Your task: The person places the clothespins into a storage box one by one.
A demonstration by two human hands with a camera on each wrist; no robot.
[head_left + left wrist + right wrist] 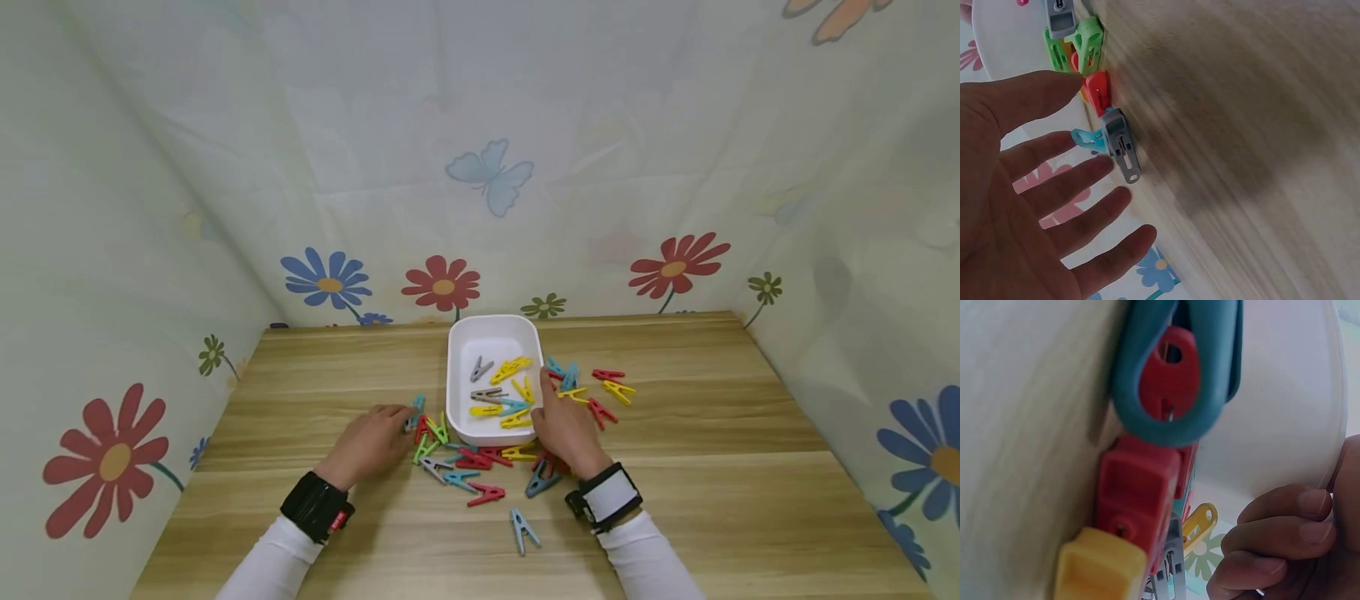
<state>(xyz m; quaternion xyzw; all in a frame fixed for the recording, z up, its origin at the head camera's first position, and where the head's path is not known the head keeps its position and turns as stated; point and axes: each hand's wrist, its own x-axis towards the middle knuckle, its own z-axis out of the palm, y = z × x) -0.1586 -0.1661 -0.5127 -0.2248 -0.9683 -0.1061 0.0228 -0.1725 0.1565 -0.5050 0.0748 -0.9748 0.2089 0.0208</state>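
A white plastic box (459,379) holds several yellow, grey and blue clothespins. My right hand (567,423) is at its right side and grips the wall by the rim. In the right wrist view the right fingers (1279,531) are curled beside the white wall; the thumb is hidden there. My left hand (372,442) is left of the box, fingers spread and extended. Its fingertips are by a grey clothespin (1121,147) and a light blue clothespin (1089,140), with a red clothespin (1097,92) near the thumb. No clothespin is visibly held.
Loose clothespins lie in front of the box, among them a red clothespin (486,494) and a dark blue clothespin (542,478). One pale blue clothespin (523,531) lies nearer the front. More, including a yellow clothespin (618,392), lie to the right. A flowered curtain (360,167) stands behind the wooden table (300,367).
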